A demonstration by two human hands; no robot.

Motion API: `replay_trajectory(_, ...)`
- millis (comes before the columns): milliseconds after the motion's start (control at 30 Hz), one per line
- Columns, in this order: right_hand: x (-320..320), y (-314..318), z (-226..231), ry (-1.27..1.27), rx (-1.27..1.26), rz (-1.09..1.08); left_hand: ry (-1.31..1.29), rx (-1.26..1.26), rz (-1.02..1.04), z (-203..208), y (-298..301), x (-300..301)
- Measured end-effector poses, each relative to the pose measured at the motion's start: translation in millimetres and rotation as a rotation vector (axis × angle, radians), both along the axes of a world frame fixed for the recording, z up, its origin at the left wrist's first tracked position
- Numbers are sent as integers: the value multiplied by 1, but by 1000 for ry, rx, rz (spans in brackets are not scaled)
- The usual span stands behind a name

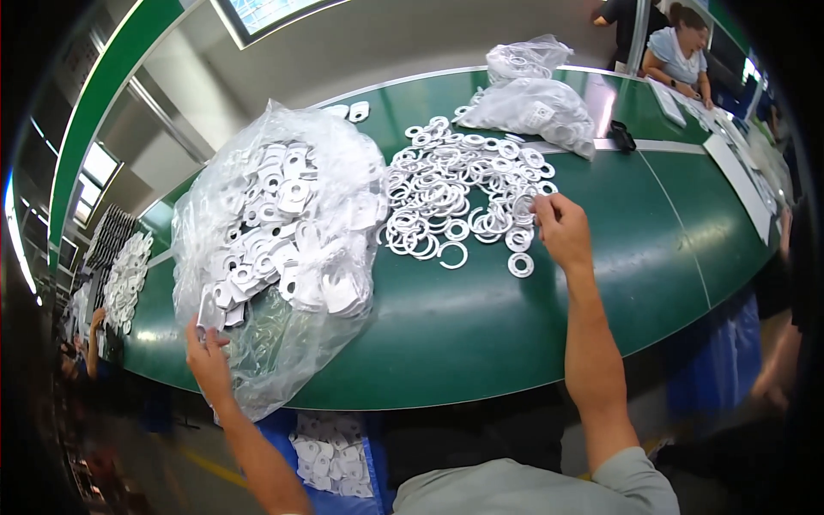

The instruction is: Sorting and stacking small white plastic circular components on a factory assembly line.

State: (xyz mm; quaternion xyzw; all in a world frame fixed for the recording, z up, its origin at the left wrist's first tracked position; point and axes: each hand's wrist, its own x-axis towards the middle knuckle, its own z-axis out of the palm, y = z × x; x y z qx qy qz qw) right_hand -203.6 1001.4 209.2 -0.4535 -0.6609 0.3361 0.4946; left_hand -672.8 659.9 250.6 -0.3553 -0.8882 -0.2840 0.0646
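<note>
My left hand [209,359] is at the near left edge of an open clear plastic bag [348,154]. Its thumb and fingers close on a flat white plastic piece [208,307], tilted up beside the others. Many similar white pieces with round holes [292,196] lie heaped on the bag. On the right, my right hand [564,230] pinches a white ring [523,206] at the edge of a loose pile of white rings [438,193]. The fingertips partly hide where they meet it. A single ring [520,264] lies just nearer to me than the pile.
Everything lies on a green table [446,343] with a curved-looking front edge. Filled plastic bags [536,112] stand behind the rings, near a small black object [622,136]. Below the table is a blue-lined container of white pieces [333,455]. A person [678,56] sits far right.
</note>
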Motion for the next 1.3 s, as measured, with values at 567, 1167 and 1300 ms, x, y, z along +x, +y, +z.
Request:
replay_trajectory(567,-6,-29,18,-709,-587,243,-1229,467,-695,-78,219,233)
replay_trajectory(1167,-61,-51,-4,-25,-47,163,-1564,450,-833,-59,211,240)
replay_trajectory(1300,-59,-49,-24,-380,197,352,-1590,672,-549,-44,213,226)
